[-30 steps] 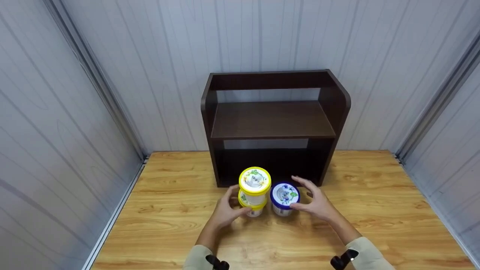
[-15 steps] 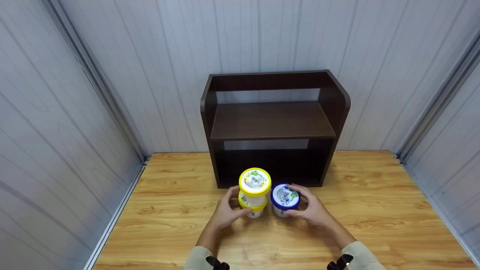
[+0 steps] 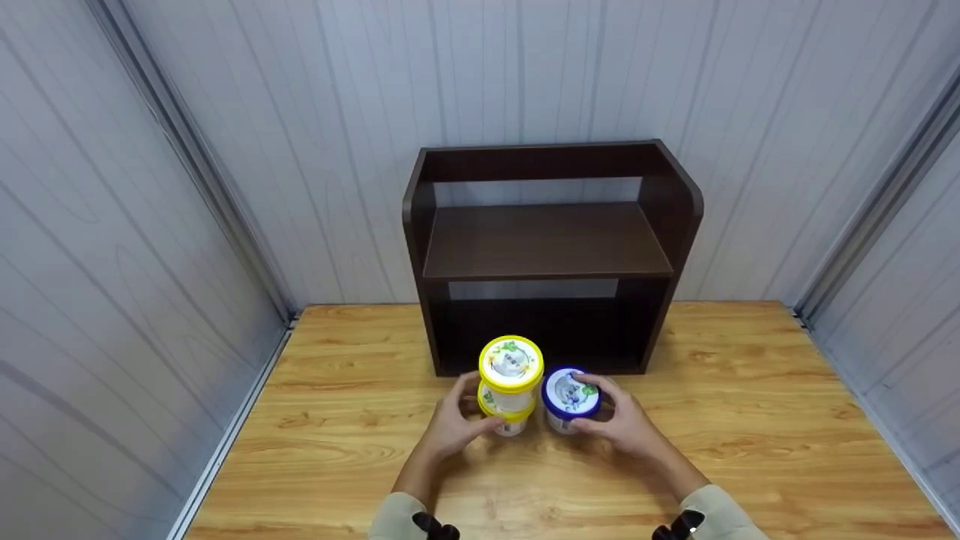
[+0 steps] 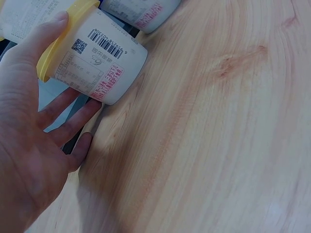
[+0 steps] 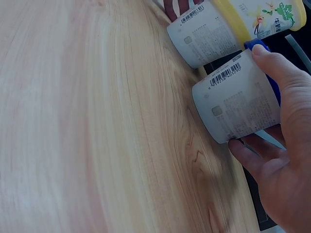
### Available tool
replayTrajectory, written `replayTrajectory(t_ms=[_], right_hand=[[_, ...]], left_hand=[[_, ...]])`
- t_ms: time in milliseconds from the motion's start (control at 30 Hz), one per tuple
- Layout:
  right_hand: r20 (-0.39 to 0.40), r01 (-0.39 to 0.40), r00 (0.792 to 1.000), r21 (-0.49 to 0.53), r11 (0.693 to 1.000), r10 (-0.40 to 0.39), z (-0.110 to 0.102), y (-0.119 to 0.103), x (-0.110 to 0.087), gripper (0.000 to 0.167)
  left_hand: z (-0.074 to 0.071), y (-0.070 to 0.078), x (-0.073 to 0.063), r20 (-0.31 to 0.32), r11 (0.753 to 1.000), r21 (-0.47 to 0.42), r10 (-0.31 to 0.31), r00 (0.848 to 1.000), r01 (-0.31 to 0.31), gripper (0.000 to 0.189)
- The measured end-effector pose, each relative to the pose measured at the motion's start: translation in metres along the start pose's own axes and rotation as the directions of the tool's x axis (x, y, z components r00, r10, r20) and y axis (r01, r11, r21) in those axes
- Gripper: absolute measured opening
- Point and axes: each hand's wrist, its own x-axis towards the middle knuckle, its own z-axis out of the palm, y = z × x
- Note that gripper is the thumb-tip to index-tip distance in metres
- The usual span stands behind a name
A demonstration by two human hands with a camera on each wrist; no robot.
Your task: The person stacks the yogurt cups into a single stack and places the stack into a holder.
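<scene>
Both hands are on, low in the middle of the frame. My left hand [image 3: 448, 426] is curled round the lower yellow-lidded tub [image 3: 511, 429], thumb on its rim; the upper yellow-lidded tub [image 3: 511, 364] rides stacked on top. To the right, my right hand [image 3: 624, 424] clasps the blue-lidded tub [image 3: 567, 396], thumb at the rim and a finger over the lid's edge. The pair of yellow lids and the blue one are just beside each other; I can't tell whether they touch. All three look upright in front of the dark shelf unit [image 3: 551, 240], the bottom ones on the wooden table [image 3: 337, 450].

I'd call this the taking-hold step. Any lift from here calls for an even squeeze and a level left side, because the top tub is unclasped and could slide.

And the look of them: white bodies, glossy coloured rims, leafy green sprigs printed on the lids. Down in the wrist views, barcodes and small print line the sides, with pinkish-red lettering on the lower yellow one.
</scene>
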Motion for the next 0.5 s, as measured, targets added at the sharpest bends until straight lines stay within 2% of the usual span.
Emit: replayTrajectory(t_ms=[500], right_hand=[[0.013,-0.002,1.0,0.025,1.0,0.001,-0.0004,-0.0007,-0.0004,0.074]], left_hand=[[0.0009,0.002,-0.0008,0.008,1.0,-0.011,-0.007,1.0,0.007,0.083]])
